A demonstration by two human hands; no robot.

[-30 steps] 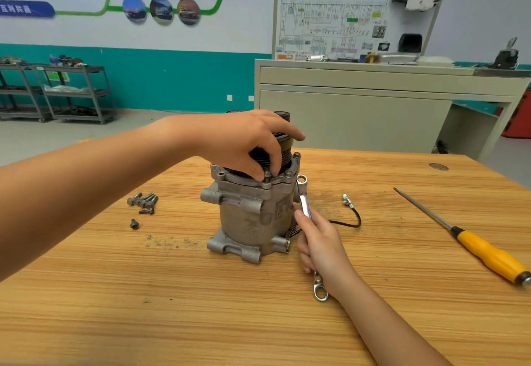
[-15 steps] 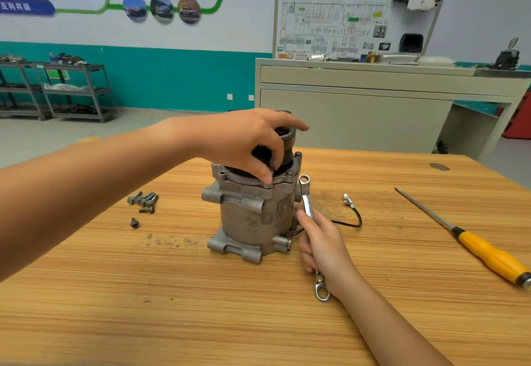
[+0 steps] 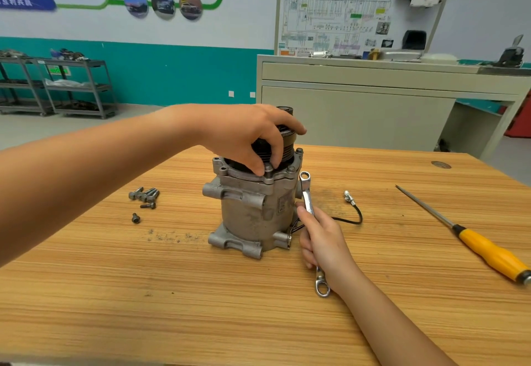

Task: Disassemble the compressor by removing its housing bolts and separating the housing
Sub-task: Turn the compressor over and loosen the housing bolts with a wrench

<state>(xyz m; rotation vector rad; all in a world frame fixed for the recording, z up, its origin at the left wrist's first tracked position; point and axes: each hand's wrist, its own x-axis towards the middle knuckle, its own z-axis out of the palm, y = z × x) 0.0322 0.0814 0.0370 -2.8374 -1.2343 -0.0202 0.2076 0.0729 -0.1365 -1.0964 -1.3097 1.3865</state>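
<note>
Grey compressor point(image 3: 253, 210) upright, left hand point(image 3: 244, 132) fingers point(image 3: 274, 153) around its top bolt point(image 3: 268, 168), right hand point(image 3: 324, 239) fingers point(image 3: 304, 212) tight around wrench point(image 3: 307, 190).

I see a wooden worktop point(image 3: 172, 308) with the compressor point(image 3: 253, 210) standing upright mid-surface. To its left lie clustered bolts point(image 3: 145, 194), with a lone bolt point(image 3: 135, 218) nearer me. To its right lies a black wire point(image 3: 355, 213), and farther right a yellow-handled tool point(image 3: 488, 253).
</note>
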